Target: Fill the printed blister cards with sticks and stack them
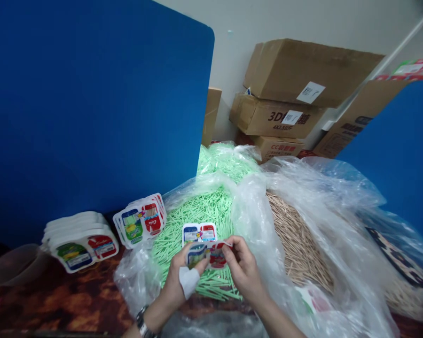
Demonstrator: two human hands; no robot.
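Between my two hands is a small printed candy pack [196,254], with a green-and-yellow half on the left and a red half on the right. My left hand [179,277] grips its left side, thumb across the front; a white patch covers the thumb's base. The fingers of my right hand [242,265] pinch its upper right edge. Just beyond it, another pack [199,232] with blue and red halves lies on a heap of thin green candy sticks [206,209] in a clear plastic bag.
Stacked packs [141,220] and a second stack [81,239] stand at left, near a clear bowl [16,266]. Brown sticks [301,241] fill a plastic bag [338,225] at right. Cardboard boxes [278,115] are piled behind; a blue panel [91,94] rises at left.
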